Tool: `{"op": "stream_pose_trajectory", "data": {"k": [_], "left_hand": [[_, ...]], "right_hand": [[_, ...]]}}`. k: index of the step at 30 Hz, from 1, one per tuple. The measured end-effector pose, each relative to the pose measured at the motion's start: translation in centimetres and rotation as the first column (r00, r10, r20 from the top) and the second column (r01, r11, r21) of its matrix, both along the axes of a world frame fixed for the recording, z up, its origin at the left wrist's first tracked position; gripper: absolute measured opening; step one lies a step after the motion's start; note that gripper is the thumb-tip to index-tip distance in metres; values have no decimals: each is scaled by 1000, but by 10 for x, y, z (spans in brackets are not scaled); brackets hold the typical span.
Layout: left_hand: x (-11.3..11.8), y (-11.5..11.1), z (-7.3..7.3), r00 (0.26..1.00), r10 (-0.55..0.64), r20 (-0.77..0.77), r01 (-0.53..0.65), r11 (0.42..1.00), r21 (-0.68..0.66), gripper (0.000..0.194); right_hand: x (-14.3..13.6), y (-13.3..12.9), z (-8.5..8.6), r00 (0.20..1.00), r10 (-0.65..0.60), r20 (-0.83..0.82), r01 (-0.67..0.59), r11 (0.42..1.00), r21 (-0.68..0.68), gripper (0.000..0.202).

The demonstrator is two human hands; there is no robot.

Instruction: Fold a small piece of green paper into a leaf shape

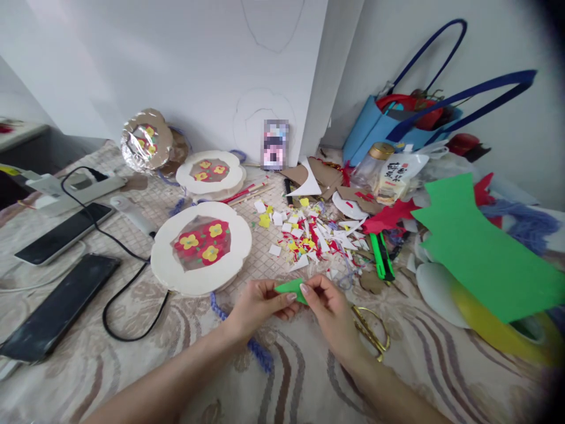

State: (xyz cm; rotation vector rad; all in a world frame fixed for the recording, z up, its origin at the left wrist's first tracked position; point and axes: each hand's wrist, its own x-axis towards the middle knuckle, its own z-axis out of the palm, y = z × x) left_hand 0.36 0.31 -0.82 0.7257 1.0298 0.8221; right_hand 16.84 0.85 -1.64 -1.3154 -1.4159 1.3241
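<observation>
Between my two hands is a small folded piece of green paper point(291, 287). My left hand point(260, 303) pinches its left side, thumb on top. From the right, my right hand point(326, 306) pinches the other end with thumb and fingers. Gold-handled scissors point(373, 331) lie beside my right wrist, partly hidden by it. A white scalloped disc point(161, 262) with yellow and red paper flowers in its window rests left of my hands. Under my left forearm runs a braided blue yarn cord point(259, 354).
Paper scraps point(309, 235) litter the table beyond my hands. A green cutter point(382, 256) and a large green sheet point(489, 247) lie right. Two phones point(62, 306) and a power strip point(83, 191) are left. A blue bag point(375, 129) stands at the back right.
</observation>
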Motion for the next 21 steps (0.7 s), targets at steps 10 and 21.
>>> {"op": "stream_pose_trajectory", "data": {"k": [10,21], "left_hand": [[4,-2,-1,999,-6,44,5,1000,17,33],[4,-1,-3,998,-35,55,34,999,14,35]], "right_hand": [[-4,-3,-3,998,-55,-10,55,998,5,22],[-3,-4,-6,997,-67,-26,67,997,-27,23]]}}
